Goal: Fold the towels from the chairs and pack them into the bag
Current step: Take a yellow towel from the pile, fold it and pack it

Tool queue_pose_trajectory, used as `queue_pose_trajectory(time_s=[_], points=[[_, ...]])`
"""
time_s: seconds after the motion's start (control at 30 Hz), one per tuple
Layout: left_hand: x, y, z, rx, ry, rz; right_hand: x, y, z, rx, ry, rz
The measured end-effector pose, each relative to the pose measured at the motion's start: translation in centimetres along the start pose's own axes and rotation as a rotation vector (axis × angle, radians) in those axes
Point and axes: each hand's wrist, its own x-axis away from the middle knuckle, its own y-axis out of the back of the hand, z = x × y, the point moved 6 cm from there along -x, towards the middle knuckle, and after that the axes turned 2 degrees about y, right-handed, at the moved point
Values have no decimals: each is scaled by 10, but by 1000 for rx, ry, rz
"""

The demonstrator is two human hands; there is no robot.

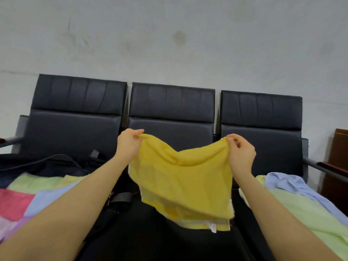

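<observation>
Yellow towel (183, 182) hangs folded over the middle chair (171, 113), its top corners pinched by left hand (128, 143) and right hand (241, 152); bag (62, 162) at 9 o'clock.

From my remote feed, I saw a pale grey-white plastered wall (169, 34) filling the upper half of the view, marked with faint smudges and one darker brownish stain (179, 38) near its middle. Against it stood a row of three joined black leather-look padded seats (171, 108), their backrests stitched in vertical panels, with slim grey metal armrests (316, 165) at each end. At the far right edge I saw a dark brown wooden cabinet (339, 157) touching the wall. The light was soft and even, casting no hard shadows.
</observation>
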Motion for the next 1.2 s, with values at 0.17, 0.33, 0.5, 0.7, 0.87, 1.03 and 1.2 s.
queue_pose_trajectory(time_s=[0.17,0.33,0.5,0.7,0.87,1.03,1.2], points=[[3,6,6,-94,-62,-81,-4,5,-16,-124,-182,-96],[4,9,14,230,141,-104,-2,3,-17,-264,-311,24],[6,12,13,414,254,-101,-8,1,-9,163,-114,198],[14,9,6,562,294,-66,-10,18,-3,173,-82,64],[13,4,-6,509,258,68,-3,21,-5,-101,-190,33],[8,7,-11,463,226,97,-2,18,5,-361,-298,9],[1,17,-12,583,210,18,-8,21,16,-332,-227,-21]])
